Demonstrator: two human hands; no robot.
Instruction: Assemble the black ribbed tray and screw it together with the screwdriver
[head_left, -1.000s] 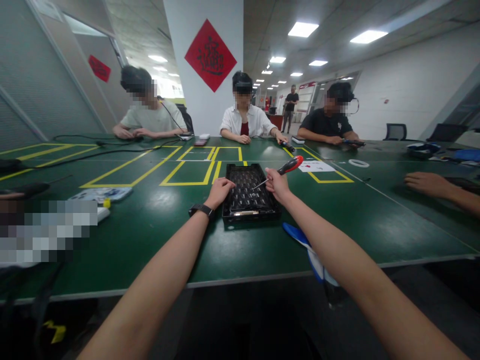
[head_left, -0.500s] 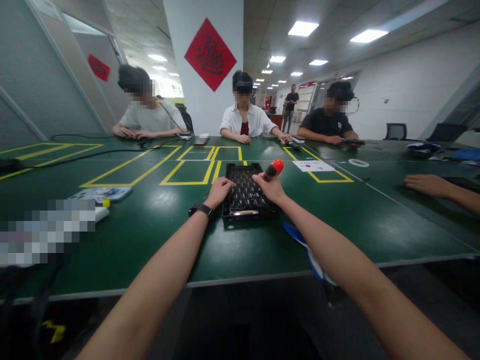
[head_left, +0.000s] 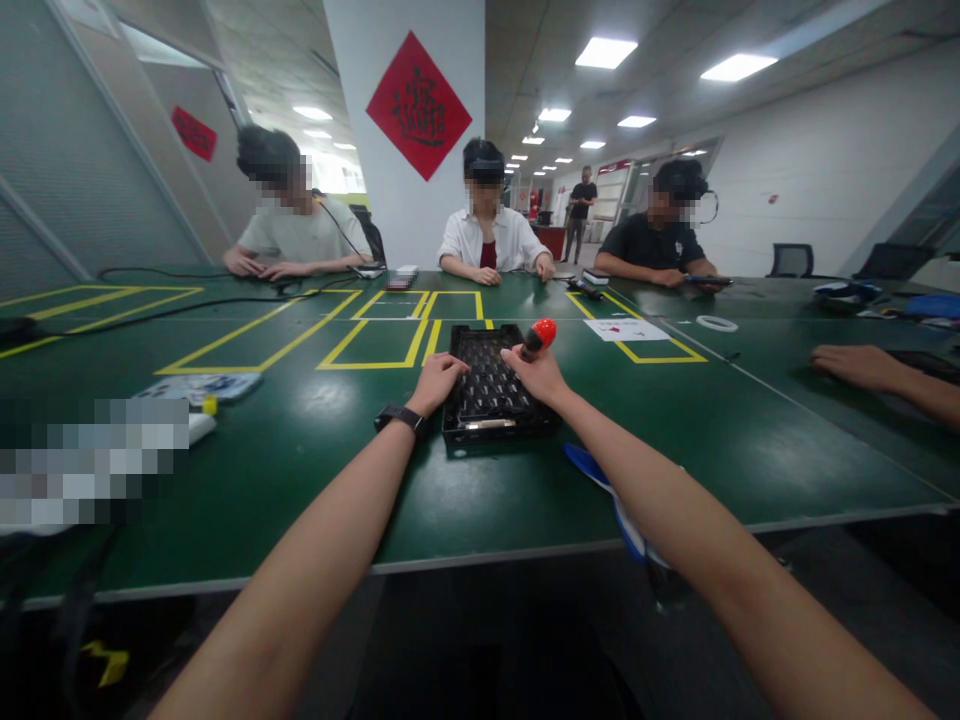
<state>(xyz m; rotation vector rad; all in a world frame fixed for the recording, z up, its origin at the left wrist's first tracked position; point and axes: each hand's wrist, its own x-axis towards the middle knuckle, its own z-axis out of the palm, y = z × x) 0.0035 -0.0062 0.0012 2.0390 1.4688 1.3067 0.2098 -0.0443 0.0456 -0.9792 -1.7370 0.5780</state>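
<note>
In front of me on the table lies a black case (head_left: 486, 428) with a patterned, shiny inside, its kind unclear. My left hand (head_left: 441, 380), wearing a dark wristwatch (head_left: 400, 417), grips the case's left edge with bent fingers. Over the right part of the case, my right hand (head_left: 541, 377) is closed round a screwdriver (head_left: 543, 335) with a red and black handle. The handle's red end points up, tilted to the right. My hand hides the screwdriver's lower part, so I cannot see where its tip touches.
Blue-and-white scissors-like handles (head_left: 589, 465) lie by my right forearm. A paper sheet (head_left: 626, 331), a white ring (head_left: 717, 323) and a flat box (head_left: 199, 387) rest on the green table (head_left: 315, 480). Co-workers sit opposite; another person's hand (head_left: 855, 368) is at the right.
The screwdriver's handle has shifted slightly left and down with my right hand. My left hand and the case stay put. Opposite, a co-worker's hand has drawn back from a dark object.
</note>
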